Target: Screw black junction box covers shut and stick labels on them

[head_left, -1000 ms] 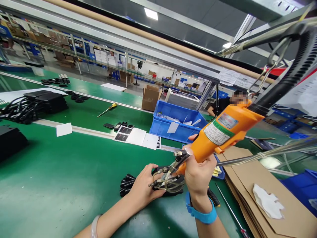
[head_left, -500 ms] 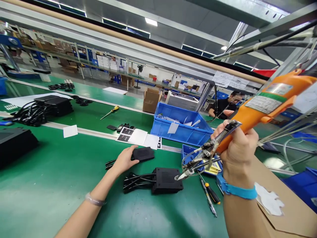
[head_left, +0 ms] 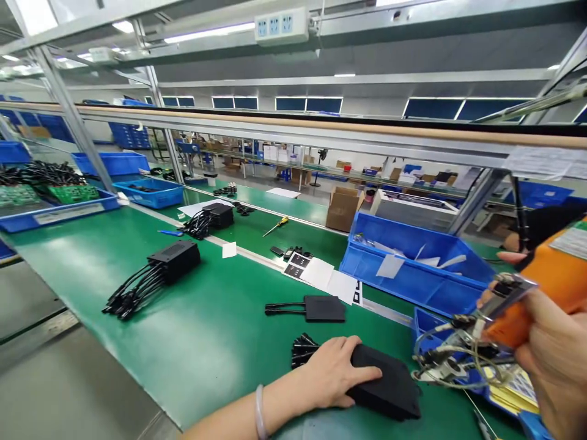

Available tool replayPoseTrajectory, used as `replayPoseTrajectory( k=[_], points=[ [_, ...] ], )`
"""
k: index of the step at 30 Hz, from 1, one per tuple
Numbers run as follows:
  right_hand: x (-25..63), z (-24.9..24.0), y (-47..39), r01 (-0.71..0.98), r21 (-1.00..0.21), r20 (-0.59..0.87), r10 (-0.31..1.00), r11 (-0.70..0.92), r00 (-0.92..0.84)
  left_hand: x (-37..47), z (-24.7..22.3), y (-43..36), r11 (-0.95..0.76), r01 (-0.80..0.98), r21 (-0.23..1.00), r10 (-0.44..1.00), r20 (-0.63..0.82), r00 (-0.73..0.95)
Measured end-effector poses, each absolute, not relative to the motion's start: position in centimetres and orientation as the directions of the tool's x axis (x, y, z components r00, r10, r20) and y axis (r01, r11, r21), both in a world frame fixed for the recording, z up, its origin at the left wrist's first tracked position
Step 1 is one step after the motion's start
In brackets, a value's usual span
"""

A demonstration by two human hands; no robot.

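Note:
My left hand (head_left: 337,371) is closed over a thick black box (head_left: 389,382), apparently a stack of flat cases, its thumb and fingers across the near end. Short black cables (head_left: 303,351) stick out from the box's left side. My right hand (head_left: 545,336), partly cut off at the right edge, is wrapped around an orange electric screwdriver (head_left: 518,318) with a metal lever, thin tubes and wires at its nose. The nose hangs just right of the black box. A single flat black case (head_left: 324,308) with two cables lies beyond my left hand.
Blue bins (head_left: 413,275) stand at the right, with yellow items beside my right hand. White papers (head_left: 321,272), a yellow screwdriver (head_left: 276,226) and more cabled black boxes (head_left: 177,260) lie on the green bench (head_left: 229,342). A co-worker's dark sleeve shows at far right.
My left hand has left the flat case and now grips the thick box, which sits tilted. The screwdriver's nose no longer touches that box. My view has swung left.

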State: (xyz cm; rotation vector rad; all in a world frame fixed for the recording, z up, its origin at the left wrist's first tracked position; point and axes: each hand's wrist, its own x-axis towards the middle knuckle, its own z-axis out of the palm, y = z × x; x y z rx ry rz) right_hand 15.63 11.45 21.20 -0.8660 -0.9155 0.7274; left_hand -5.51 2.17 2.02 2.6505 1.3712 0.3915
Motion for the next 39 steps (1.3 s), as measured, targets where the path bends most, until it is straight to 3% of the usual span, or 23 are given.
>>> replayPoseTrajectory(
  k=[5,12,32,39],
  points=[
    [15.1,20.7,12.1,-0.124,-0.833,0.473,0.809,0.540,0.347,-6.3,2.2,4.3,-0.533,0.797,0.284,0.846,0.173,0.505],
    [14.5,19.1,12.3,-0.112,-0.850,0.486,0.847,0.515,0.214,-7.0,3.0,5.2,-0.519,0.761,0.390,0.854,0.214,0.473],
    [14.6,15.7,11.3,0.023,-0.838,0.539,0.821,0.545,0.189,-6.6,2.4,5.2,-0.493,0.782,0.380,0.869,0.239,0.432],
    [14.7,14.7,10.5,-0.030,-0.832,0.540,0.822,0.554,0.179,-6.5,2.2,5.2,-0.493,0.791,0.362,0.869,0.239,0.433]
  ],
)
